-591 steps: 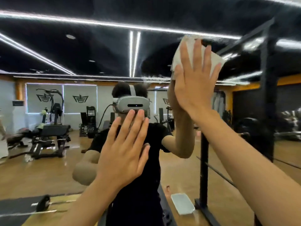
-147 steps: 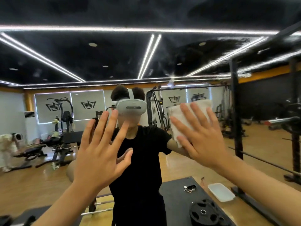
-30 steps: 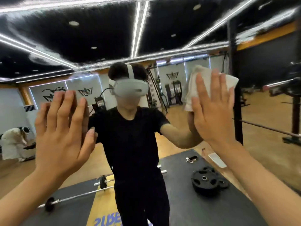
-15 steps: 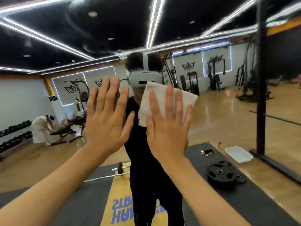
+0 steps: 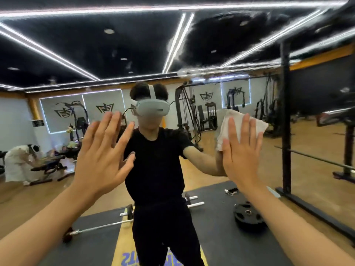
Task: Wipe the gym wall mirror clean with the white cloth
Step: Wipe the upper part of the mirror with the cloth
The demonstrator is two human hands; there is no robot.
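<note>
Right hand: and there it is, the right hand (image 5: 242, 150), flat with fingers straight and up, pressing the cloth (image 5: 258, 123) against the mirror (image 5: 172, 45).
Cloth: white and crumpled, right of centre at about the reflected person's shoulder height; its corners poke out above and on both sides of the fingers.
Left hand: the left hand (image 5: 101, 150) is up too, fingers spread and straight, holding nothing, well apart from the cloth.
Hidden: the palm covers the middle of the cloth, and the lower part of the cloth is out of sight.
Cut off: both forearms run out of the bottom edge.
Hard to read: reflected fingertips peek out just behind the left hand; whether it actually touches the glass cannot be told.
Mirror surface: hazy, mottled smears show over the dark ceiling reflection up top.
Room in the glass: a person in black wearing a headset (image 5: 152, 110), a black mat (image 5: 215, 223) on a wooden floor, a barbell (image 5: 99, 227), a weight plate (image 5: 247, 215), gym machines behind, and someone in white (image 5: 17, 162) bent over at far left.
Edges: a black post (image 5: 285, 121) on a floor rail stands near the cloth's right side; in front of the glass or reflected, cannot tell.
Open room: a wide stretch of glass runs between the two hands and above them.
</note>
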